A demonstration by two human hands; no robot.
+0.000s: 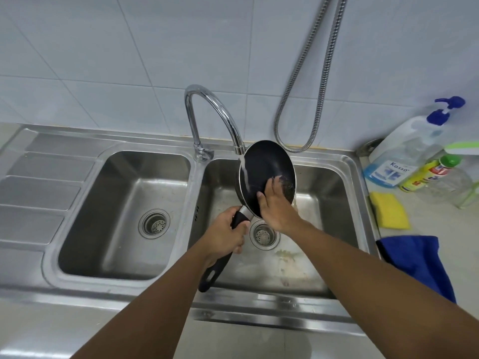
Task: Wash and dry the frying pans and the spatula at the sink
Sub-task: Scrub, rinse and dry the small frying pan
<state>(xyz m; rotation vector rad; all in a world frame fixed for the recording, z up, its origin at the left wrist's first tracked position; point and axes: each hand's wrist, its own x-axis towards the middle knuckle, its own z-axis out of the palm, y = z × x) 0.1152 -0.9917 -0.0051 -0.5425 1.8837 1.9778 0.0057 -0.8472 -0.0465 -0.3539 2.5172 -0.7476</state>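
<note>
– Head view: frying pan point(261, 164) is held tilted over the right basin point(324, 242), under the tap point(193, 125) stream.
– Handle point(239, 218) gripped by left hand point(223, 234); scrubber point(286, 181) pressed inside by right hand point(276, 206), fingers flat.

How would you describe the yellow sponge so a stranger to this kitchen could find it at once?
Start at the double steel sink and move to the counter right of its right basin. The yellow sponge lies flat there, between the cluster of bottles behind and the blue cloth in front. It is the only flat, plain yellow block.
</note>
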